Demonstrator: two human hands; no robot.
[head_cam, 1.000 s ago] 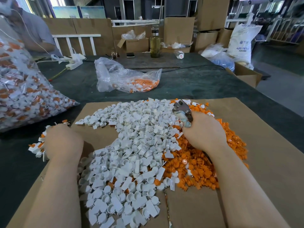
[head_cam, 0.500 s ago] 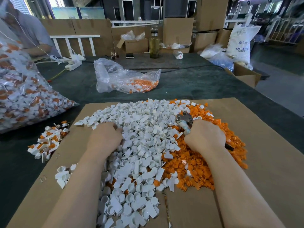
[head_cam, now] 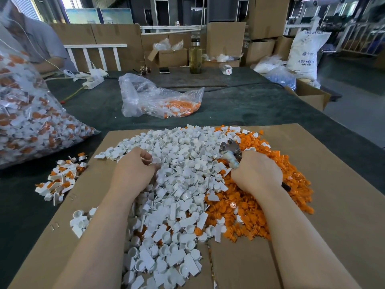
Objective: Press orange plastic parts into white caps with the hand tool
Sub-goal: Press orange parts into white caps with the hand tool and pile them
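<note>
While both forearms reach in from the near edge, the head view shows a flattened cardboard sheet (head_cam: 312, 205) laid over a dark green table cover (head_cam: 239, 105), with the sheet's far edge running just behind the heaps. White caps (head_cam: 179, 184) form a broad heap across the middle and left of the cardboard, spilling down to the near edge; orange plastic parts (head_cam: 245, 211) lie heaped to the right, touching and partly mixed with the white ones. Left hand (head_cam: 133, 174) rests on the white heap, fingers curled in with thumb and fingertips drawn together at the far side; whether they pinch a cap cannot be told. Right hand (head_cam: 257, 174) grips the hand tool (head_cam: 230, 152), fingers wrapped round the handle, metal head pointing away over the seam between the two heaps. Bare cardboard lies to the right of the orange heap and along the near left edge. A small pile of assembled pieces (head_cam: 60, 178) sits at the cardboard's left edge, partly on the table cover. A large clear bag of finished pieces (head_cam: 31, 126) fills the far left; a smaller, slack clear bag (head_cam: 158, 101) lies beyond the cardboard, with open green cover between them. A glass bottle (head_cam: 195, 57) stands near the table's far edge.
</note>
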